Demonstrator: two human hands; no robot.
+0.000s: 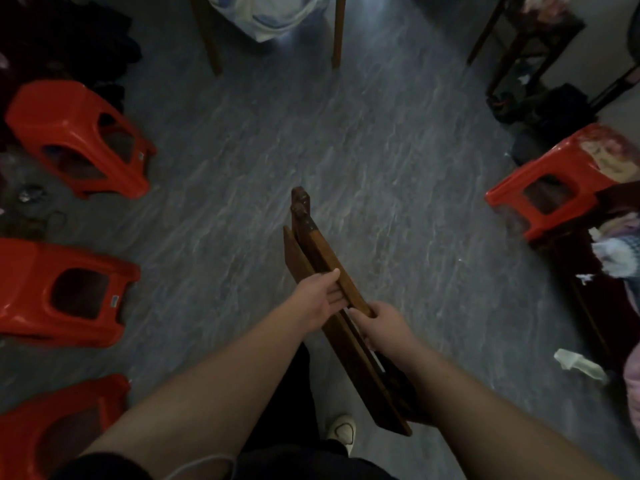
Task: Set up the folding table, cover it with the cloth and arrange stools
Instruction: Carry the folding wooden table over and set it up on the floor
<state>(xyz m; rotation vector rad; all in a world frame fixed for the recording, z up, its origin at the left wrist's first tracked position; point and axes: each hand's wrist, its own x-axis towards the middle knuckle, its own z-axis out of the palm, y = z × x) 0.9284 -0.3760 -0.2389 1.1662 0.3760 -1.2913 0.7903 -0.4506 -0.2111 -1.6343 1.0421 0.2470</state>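
Note:
The folded brown wooden table [313,244] stands on edge over the grey floor in the middle of the view, seen from above. My left hand [320,299] grips its upper edge from the left, thumb on top and fingers tucked between the slats. My right hand [379,323] grips the same edge just behind it. Three red plastic stools stand along the left: one at the back [74,136], one in the middle [41,292], one at the front [45,420]. A fourth red stool [554,181] at the right carries a patterned cloth [609,154].
Wooden legs [337,32] of a piece of furniture with white fabric stand at the top centre. Dark clutter [540,105] and a dark wooden stand fill the top right. Clothes and scraps [616,254] lie at the right edge. My shoe [341,431] is below the table.

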